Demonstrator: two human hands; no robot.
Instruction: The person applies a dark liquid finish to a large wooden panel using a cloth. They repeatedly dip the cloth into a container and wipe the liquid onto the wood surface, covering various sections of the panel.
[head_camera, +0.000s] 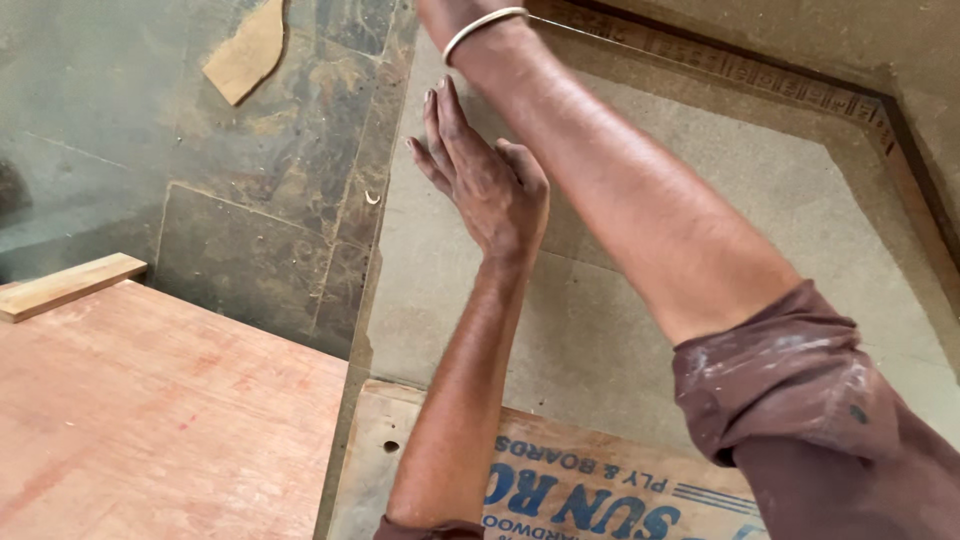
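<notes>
Nearest, at bottom edge: pale plywood sheet (420, 470) with blue printed lettering, laid flat beside a reddish plywood board (150, 420) carrying a wood strip (65, 287). Beyond, left hand (485, 180) released, fingers straight and together, palm pressed flat on a grey particle board panel (640, 330), seemingly to steady it. Crossing above, right forearm with rolled maroon sleeve (800, 390) and metal bangle (483, 25); right hand out of frame, state impossible to tell. Farthest: marble floor (260, 170), loose plywood offcut (245, 50).
</notes>
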